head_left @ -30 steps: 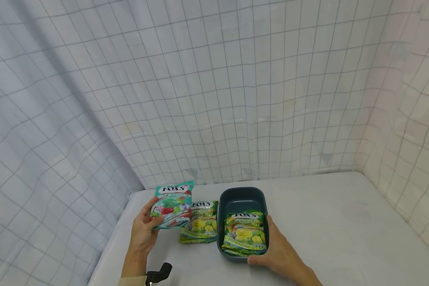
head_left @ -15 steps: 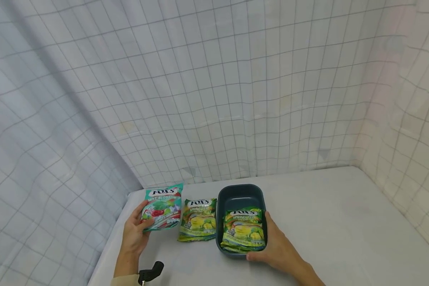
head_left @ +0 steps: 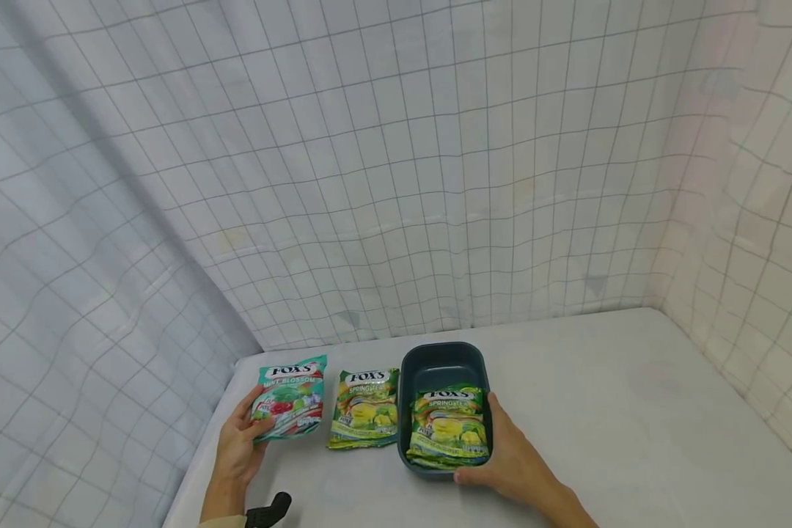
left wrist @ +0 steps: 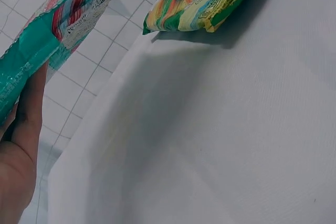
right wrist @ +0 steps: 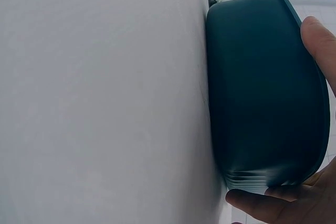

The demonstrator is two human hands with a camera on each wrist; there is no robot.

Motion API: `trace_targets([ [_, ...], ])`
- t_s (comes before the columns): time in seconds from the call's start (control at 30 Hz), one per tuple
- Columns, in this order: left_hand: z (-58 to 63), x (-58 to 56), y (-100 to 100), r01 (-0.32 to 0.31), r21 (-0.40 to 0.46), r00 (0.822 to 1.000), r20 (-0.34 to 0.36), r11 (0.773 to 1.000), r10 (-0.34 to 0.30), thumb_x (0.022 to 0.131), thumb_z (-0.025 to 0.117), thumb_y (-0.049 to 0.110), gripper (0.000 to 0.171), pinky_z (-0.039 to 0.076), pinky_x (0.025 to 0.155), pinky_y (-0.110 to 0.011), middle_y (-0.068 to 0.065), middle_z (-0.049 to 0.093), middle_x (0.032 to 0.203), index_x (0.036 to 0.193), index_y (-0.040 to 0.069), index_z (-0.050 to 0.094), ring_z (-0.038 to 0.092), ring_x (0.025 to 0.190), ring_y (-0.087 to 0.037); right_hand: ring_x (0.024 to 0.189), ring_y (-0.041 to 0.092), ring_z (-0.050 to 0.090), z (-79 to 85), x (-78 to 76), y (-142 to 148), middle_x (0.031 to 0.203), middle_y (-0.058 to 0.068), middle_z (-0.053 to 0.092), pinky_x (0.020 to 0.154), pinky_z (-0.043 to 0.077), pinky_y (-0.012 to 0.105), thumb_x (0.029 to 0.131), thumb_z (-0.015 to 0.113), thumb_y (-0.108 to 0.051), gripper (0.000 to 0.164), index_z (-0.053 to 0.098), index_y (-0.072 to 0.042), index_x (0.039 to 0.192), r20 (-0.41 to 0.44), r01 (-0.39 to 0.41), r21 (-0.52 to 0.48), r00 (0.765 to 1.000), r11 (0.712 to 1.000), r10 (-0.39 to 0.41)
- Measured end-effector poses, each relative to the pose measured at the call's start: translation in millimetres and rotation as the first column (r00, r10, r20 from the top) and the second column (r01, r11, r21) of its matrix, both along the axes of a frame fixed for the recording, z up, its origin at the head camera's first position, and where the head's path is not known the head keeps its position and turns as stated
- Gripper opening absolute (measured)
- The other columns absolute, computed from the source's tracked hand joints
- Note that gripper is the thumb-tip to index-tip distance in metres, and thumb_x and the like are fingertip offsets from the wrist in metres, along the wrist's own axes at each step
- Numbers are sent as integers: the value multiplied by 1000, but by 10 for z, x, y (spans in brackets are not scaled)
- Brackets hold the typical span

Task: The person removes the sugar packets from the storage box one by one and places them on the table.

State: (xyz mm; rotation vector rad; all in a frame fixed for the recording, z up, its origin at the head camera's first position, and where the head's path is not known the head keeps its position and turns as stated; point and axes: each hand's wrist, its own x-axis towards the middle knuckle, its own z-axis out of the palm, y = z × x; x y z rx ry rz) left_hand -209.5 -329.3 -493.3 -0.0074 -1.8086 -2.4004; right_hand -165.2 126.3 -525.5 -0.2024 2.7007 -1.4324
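My left hand (head_left: 237, 447) holds a teal candy bag (head_left: 292, 403) marked FOX'S Mint Blossom by its lower left side, raised above the table in the left wrist view. To its right, a green and yellow Spring Tea candy bag (head_left: 364, 411) lies on the table. Beside that stands a dark teal rectangular container (head_left: 444, 355) with another Spring Tea candy bag (head_left: 449, 433) in its near part. My right hand (head_left: 511, 462) grips the container's near right corner. In the right wrist view the thumb (right wrist: 318, 40) lies at the rim, with fingers against an adjoining side.
A white-covered table (head_left: 600, 411) carries everything. Behind it and at both sides hang white grid-patterned sheets (head_left: 383, 183). A black strap mount (head_left: 268, 511) sits at my left wrist.
My left hand has moved left and slightly down with the Mint Blossom bag, which no longer overlaps the Spring Tea bag on the table. My right hand has stayed on the container.
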Motion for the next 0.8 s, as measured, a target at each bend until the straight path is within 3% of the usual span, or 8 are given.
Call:
trace_targets([
  [0.43,-231,-133,-132,58,-29,998,18,998,-58,94,53,-19,75,54,88,-24,19,56,131,160,4,25,60,113,-5,149,41,27,3,-20,9,166,22,18,115,29,61,57,91,-67,150,7,-1,163,10,12,-6,1000,1000,-12],
  [0.8,-373,-98,-145,29,-88,990,140,996,-16,93,55,-18,79,53,89,-24,25,55,124,162,3,21,59,111,-2,148,42,26,-17,-24,-1,166,23,18,115,27,61,57,93,-64,150,7,-1,163,20,8,-16,1000,1000,-8],
])
